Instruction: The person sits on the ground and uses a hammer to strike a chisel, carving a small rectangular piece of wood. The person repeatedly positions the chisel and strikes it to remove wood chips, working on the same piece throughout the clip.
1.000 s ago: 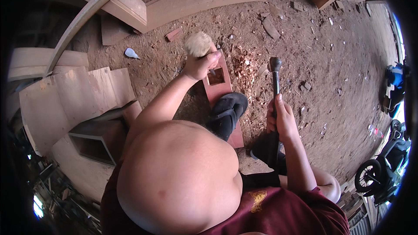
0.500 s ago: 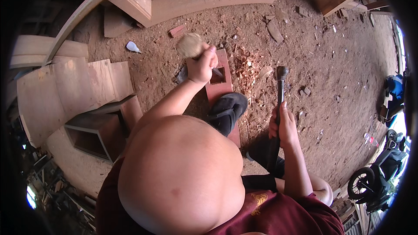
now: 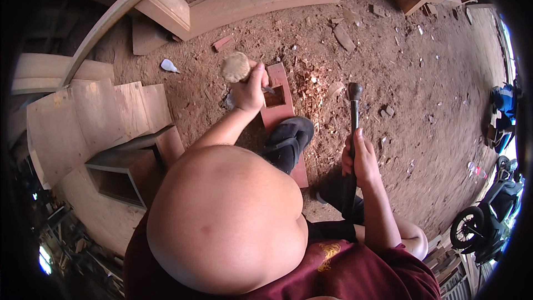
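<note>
A reddish wooden board (image 3: 281, 118) lies on the dirt with a rectangular recess (image 3: 275, 96) cut in it, held under my sandaled foot (image 3: 288, 144). My left hand (image 3: 250, 91) is closed around a chisel with a pale, frayed wooden handle (image 3: 235, 66), its blade angled at the recess's upper left edge. My right hand (image 3: 360, 155) grips a long dark metal bar (image 3: 354, 108) with a rounded head, upright to the right of the board. Wood chips (image 3: 311, 83) lie heaped beside the board.
Wooden frames (image 3: 255, 3) stand across the top. Plywood sheets (image 3: 66, 122) and a dark box (image 3: 114, 180) lie at left. A white plastic bottle (image 3: 168, 66) rests on the dirt floor (image 3: 422, 105). A motorbike (image 3: 483, 219) stands at right.
My left hand and the chisel have moved slightly left and down, changing the blade's angle in the recess. My right hand still holds the bar in about the same place.
</note>
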### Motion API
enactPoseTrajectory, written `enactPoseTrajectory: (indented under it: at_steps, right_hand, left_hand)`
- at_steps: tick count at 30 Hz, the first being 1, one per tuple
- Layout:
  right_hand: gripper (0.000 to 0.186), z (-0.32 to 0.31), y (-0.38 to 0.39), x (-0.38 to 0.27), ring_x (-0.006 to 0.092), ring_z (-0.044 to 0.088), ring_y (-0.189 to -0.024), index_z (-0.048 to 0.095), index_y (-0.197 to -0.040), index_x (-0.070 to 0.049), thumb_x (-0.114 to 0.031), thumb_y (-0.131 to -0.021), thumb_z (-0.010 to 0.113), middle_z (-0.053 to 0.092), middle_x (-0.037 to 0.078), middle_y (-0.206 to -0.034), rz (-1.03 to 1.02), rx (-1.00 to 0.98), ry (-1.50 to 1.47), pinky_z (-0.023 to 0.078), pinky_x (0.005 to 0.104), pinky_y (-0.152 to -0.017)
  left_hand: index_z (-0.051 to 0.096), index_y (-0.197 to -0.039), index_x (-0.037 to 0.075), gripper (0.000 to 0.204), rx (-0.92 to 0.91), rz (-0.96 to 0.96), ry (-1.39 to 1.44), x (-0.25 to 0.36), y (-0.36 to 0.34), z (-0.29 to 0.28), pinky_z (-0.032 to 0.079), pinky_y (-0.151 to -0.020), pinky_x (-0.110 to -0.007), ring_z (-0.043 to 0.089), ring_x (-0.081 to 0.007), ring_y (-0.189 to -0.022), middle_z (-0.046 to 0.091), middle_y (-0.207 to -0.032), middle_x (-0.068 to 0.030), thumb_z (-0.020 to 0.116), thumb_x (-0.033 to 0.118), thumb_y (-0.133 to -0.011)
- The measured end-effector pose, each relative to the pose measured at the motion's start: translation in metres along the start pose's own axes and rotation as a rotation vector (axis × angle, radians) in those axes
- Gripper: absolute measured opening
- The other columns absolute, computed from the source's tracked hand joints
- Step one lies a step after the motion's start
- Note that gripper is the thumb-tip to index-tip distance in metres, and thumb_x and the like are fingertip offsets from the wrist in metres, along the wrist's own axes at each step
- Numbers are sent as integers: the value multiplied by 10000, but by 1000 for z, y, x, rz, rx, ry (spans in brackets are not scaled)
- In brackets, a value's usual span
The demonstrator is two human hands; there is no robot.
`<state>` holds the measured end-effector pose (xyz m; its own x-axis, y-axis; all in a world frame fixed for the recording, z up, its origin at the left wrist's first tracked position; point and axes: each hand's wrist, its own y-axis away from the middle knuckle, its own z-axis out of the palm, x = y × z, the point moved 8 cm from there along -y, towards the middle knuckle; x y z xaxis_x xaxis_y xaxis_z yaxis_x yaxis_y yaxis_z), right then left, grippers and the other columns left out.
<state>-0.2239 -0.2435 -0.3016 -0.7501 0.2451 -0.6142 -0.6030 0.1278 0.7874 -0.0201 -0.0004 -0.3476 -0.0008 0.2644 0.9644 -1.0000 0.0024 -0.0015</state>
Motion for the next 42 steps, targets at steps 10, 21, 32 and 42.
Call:
enactPoseTrajectory:
  at_steps: [10, 21, 32, 42]
  right_hand:
    - [454, 4, 8, -7, 96, 376, -425, 427, -790, -90, -471, -1023, 345, 384, -18, -561, -35, -6, 30, 375, 268, -390]
    - [471, 6, 13, -11, 103, 378, -380, 440, -827, -84, -508, -1010, 347, 393, 2, -532, -66, 0, 6, 368, 261, -379]
    - [419, -2, 27, -24, 101, 395, -395, 447, -812, -73, -419, -1032, 360, 411, -3, -544, -142, 31, 95, 366, 256, -382]
    - [343, -7, -1, 1, 92, 407, -420, 458, -793, -72, -333, -1014, 464, 428, -13, -582, -68, 89, 245, 375, 254, -397]
  left_hand:
    - [543, -828, 56, 154, -167, 19, -221, -4, 5, -8, 404, -510, -271, 507, -95, -540, 524, -594, 16, 606, 175, -903]
    - [535, -822, 52, 86, -142, 51, 31, 0, 17, 6, 483, -666, -348, 575, -178, -673, 581, -705, -62, 556, 121, -869]
    - [556, -819, 84, 94, -155, 173, -241, 42, 1, -16, 452, -582, -323, 532, -139, -587, 535, -652, -41, 560, 146, -890]
    - [605, -799, 60, 269, -376, -218, -569, 21, -14, 3, 450, -560, -297, 576, -98, -588, 588, -624, 8, 694, 310, -840]
